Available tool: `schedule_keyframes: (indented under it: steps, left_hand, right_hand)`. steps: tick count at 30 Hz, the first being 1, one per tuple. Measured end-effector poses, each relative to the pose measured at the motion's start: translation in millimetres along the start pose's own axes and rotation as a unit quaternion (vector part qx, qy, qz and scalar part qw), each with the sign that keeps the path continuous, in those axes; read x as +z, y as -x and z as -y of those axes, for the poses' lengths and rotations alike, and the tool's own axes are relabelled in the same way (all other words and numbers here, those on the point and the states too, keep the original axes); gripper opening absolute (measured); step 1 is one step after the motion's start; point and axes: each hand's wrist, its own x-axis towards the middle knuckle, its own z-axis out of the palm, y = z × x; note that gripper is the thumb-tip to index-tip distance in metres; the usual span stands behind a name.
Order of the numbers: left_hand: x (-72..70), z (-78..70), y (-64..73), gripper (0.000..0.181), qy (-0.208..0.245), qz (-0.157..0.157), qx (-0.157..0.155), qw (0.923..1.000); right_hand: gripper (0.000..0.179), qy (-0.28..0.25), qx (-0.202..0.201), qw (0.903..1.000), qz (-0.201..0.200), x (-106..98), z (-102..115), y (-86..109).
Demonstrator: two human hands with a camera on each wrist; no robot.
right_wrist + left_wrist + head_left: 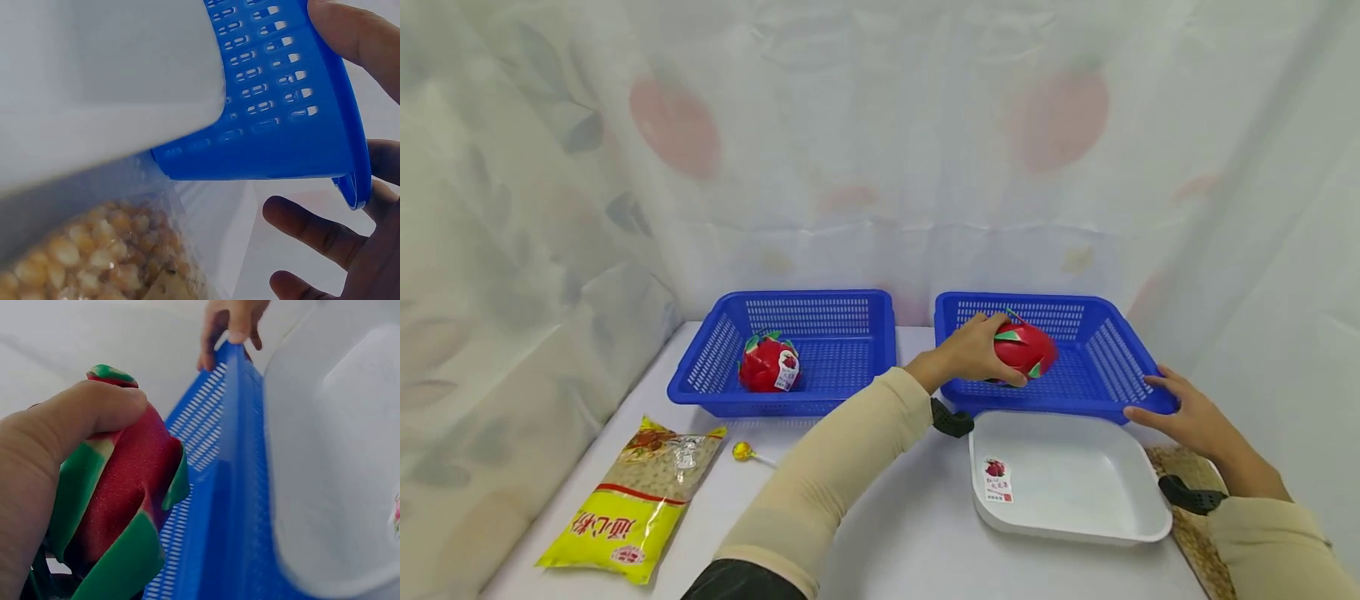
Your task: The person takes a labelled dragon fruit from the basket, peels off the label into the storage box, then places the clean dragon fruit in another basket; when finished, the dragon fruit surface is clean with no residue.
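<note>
My left hand holds a red dragon fruit with green leaf tips over the right blue basket. In the left wrist view the thumb lies across the top of the dragon fruit; the other fingers are hidden behind it. At that basket's front right corner is my right hand, its thumb on the rim and a finger on the outer side. The right wrist view shows two more fingers spread below the basket's rim.
A left blue basket contains another dragon fruit with a label. In front of the right basket sits a white tray bearing a sticker. A yellow pasta bag, a lollipop and a bag of corn kernels lie about.
</note>
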Motion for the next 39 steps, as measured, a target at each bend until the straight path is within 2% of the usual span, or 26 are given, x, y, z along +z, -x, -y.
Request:
schedule_keyframes:
  steps: [2,5,8,10,14,17,20,30,34,39]
  left_hand:
    - [6.2,-0.6,-6.2,0.076,0.007,-0.001,-0.001,1.0]
    - [12.7,1.1,-14.7,0.047,0.051,-0.004,-0.011,0.9986]
    - [15.5,4.1,-20.2,0.024,0.086,0.009,-0.012,0.9962]
    - [17.4,6.9,-21.3,0.026,0.091,0.026,-0.015,0.9954]
    - [22.0,14.7,-17.5,0.03,0.069,0.052,-0.024,0.996]
    - [25.4,19.2,-12.5,0.033,0.084,0.054,-0.03,0.9946]
    - [25.0,19.2,-7.9,0.037,0.103,0.042,-0.025,0.9934]
    - [2.5,12.3,5.3,0.04,0.141,-0.002,0.003,0.9899]
    - [-13.5,10.3,17.9,0.042,0.167,-0.011,0.011,0.9858]
    - [-34.2,7.1,33.3,0.049,0.173,-0.017,0.028,0.9844]
  right_hand:
    - [0.091,-0.001,0.001,1.0,-0.002,1.1,-1.4,1.8]
    - [0.092,0.001,0.006,1.0,-0.004,3.2,-3.1,2.9]
    - [0.092,0.004,0.01,0.9999,-0.004,5.3,-4.3,2.8]
    - [0.092,0.006,0.014,0.9999,-0.003,6.8,-3.7,2.3]
    - [0.093,0.0,0.016,0.9999,-0.002,10.2,0.5,0.4]
    - [0.093,-0.003,0.015,0.9999,-0.003,10.6,3.0,1.2]
    - [0.092,0.0,0.013,0.9999,-0.005,9.0,3.5,2.9]
    - [0.091,0.002,0.02,0.9998,-0.006,2.6,2.8,3.2]
    - [0.091,0.006,0.019,0.9998,-0.002,1.5,5.9,4.5]
    - [0.091,0.008,0.023,0.9997,0.001,-0.8,6.6,6.0]
